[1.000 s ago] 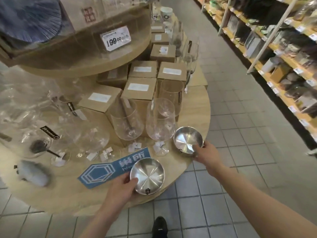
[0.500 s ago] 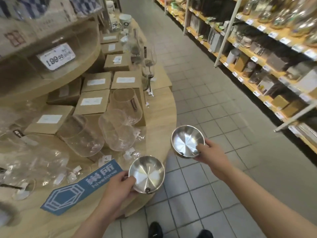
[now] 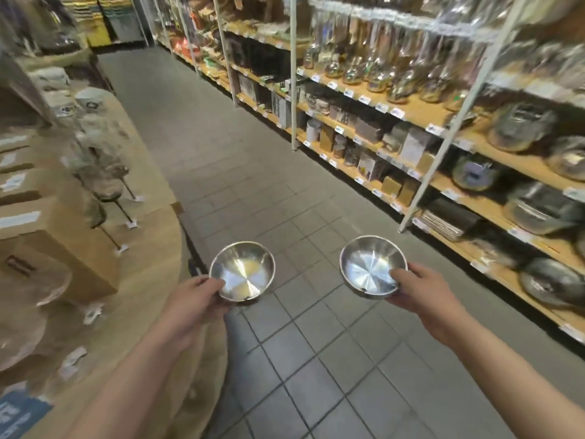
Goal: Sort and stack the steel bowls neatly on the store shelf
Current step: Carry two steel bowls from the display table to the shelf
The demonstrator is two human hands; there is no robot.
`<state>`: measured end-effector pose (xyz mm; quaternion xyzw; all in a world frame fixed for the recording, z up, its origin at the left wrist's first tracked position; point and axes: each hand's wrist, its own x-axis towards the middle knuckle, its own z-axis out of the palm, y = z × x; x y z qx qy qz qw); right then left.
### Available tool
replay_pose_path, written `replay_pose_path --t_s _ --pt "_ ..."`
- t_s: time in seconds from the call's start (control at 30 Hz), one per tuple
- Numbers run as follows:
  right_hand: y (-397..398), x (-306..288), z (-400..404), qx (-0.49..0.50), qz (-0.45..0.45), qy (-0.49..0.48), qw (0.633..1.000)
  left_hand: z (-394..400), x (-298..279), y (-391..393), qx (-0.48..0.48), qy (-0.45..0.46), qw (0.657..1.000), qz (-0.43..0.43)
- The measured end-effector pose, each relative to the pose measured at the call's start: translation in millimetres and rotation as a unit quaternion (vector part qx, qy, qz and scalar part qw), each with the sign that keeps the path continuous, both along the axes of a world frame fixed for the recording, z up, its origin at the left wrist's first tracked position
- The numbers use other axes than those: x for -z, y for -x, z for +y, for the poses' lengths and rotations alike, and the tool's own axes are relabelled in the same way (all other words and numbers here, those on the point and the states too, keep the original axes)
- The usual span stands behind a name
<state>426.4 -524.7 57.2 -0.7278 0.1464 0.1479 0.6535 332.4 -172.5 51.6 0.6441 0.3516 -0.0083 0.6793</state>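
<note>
Bowls: left bowl (image 3: pixel 242 271) and right bowl (image 3: pixel 373 267) held apart above the floor, shelf (image 3: pixel 456 185) at 2 o'clock
Hands: left hand (image 3: pixel 193 299) and right hand (image 3: pixel 422 291) each pinch a rim
Handling: probably light, stiff, slippery; hold by the rim

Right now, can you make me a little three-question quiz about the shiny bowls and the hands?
1. True or false: each hand holds one steel bowl.
2. Which side of the picture has the long wall shelves? A) left B) right
3. Fill in: both bowls are held open side ____.

Key
1. True: the left hand grips the left bowl, the right hand grips the right bowl.
2. B: the wall shelves run along the right; the round wooden table is on the left.
3. Up.
</note>
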Motion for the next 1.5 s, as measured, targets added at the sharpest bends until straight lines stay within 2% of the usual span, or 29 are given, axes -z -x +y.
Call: replay_pose_path --t_s 0.17,0.37,0.5,0.7,0.97,1.23,1.5 --pt "-15.9 5.4 -45.1 0.015 0.008 -0.020 1.000 -36.3 -6.9 -44.4 0.027 0.052 0.998 -0.013" --pt "-52.5 19.0 -52.8 0.031 0.014 -0.033 0.999 -49.4 -5.7 -101.2 0.045 0.026 0.999 0.000" --pt "-100.7 27.3 -44.9 0.056 0.015 -0.040 0.998 -39.9 5.7 -160.2 0.055 0.050 0.997 0.003" --pt "-221.1 33.9 -12.7 0.086 0.008 -0.049 0.995 -4.9 26.7 -285.4 0.073 0.060 0.995 -0.004" --pt "-356.3 12.9 33.6 0.100 0.008 -0.065 0.993 45.1 -1.5 -456.6 0.084 0.060 0.995 -0.007" --pt "-479.6 24.3 37.9 0.135 0.013 -0.072 0.988 41.2 7.3 -596.3 0.113 0.067 0.991 0.002" --pt "-667.7 39.5 22.2 0.153 0.002 -0.081 0.985 21.9 6.6 -785.6 0.150 0.038 0.988 -0.008"
